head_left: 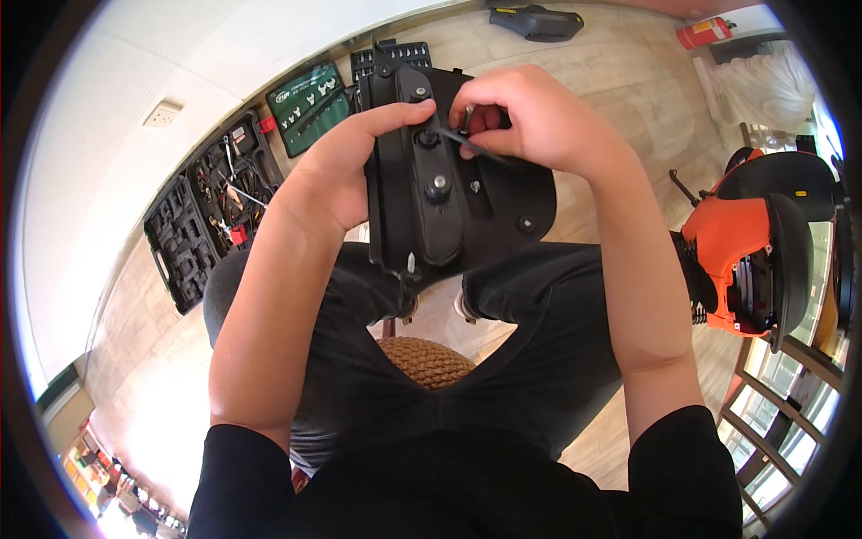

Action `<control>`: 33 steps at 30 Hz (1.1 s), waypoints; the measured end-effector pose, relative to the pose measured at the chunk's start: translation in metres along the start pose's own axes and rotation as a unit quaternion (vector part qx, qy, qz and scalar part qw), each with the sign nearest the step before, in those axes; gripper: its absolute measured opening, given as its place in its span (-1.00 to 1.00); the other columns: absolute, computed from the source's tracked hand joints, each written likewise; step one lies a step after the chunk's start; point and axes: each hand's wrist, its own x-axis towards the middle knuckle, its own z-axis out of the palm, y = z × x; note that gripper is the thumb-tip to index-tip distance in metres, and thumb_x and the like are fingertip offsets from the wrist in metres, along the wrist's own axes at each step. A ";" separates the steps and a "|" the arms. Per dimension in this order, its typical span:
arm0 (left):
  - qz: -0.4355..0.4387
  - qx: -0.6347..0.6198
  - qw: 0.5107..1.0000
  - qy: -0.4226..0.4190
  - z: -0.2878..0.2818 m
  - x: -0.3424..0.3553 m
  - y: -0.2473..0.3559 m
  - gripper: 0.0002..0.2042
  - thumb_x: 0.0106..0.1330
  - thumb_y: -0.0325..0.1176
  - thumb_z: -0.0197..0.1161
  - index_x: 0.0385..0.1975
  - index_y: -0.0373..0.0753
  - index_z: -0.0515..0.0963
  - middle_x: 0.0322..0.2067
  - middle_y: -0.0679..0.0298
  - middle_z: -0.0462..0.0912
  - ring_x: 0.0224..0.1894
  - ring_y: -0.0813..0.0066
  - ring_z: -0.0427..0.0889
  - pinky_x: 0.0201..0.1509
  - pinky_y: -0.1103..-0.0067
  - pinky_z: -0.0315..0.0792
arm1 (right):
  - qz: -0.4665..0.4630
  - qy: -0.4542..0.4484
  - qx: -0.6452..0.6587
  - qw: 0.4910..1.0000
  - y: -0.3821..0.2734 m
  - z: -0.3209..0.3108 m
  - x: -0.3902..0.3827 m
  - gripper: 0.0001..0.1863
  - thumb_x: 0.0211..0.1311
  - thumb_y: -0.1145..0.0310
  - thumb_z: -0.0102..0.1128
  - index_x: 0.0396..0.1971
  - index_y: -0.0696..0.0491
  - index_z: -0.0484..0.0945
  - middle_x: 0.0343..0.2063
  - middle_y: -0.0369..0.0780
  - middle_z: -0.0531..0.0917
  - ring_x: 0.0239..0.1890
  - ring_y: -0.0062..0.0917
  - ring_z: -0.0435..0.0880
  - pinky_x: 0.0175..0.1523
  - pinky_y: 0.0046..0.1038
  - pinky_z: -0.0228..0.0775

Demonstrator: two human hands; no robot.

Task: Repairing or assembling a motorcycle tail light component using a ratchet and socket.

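Above my knees is a black moulded panel (514, 199) with a raised long strip (442, 225) down its middle and metal bolts standing out of it. My left hand (346, 166) is closed on the panel's left edge, thumb laid over the top of the strip by an upper bolt (420, 92). Over the panel's upper right, the fingers of my right hand (516, 117) are curled in a pinch. A small metal piece (468, 113) shows between them, its kind partly hidden. A thin dark strip or cable (480, 148) passes just under these fingertips.
An open black toolbox (184, 247), a green wrench pouch (308, 103) and a socket tray (411, 56) lie on the floor by the wall. An orange-and-black scooter (732, 242) stands at right. A fire extinguisher (704, 33) is far right. Below me is a woven seat (422, 362).
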 end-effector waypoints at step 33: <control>0.039 0.004 0.999 -0.036 0.007 -0.006 0.000 -0.72 0.43 -0.30 0.31 -0.01 -0.36 0.64 -0.19 0.13 0.80 -0.25 0.39 0.82 -0.12 0.47 0.75 | -0.027 0.040 0.001 0.999 -0.001 -0.005 -0.008 -0.71 0.08 0.56 0.47 -0.19 0.13 0.60 -0.43 -0.16 0.66 -0.37 -0.44 0.66 -0.23 -0.40 0.50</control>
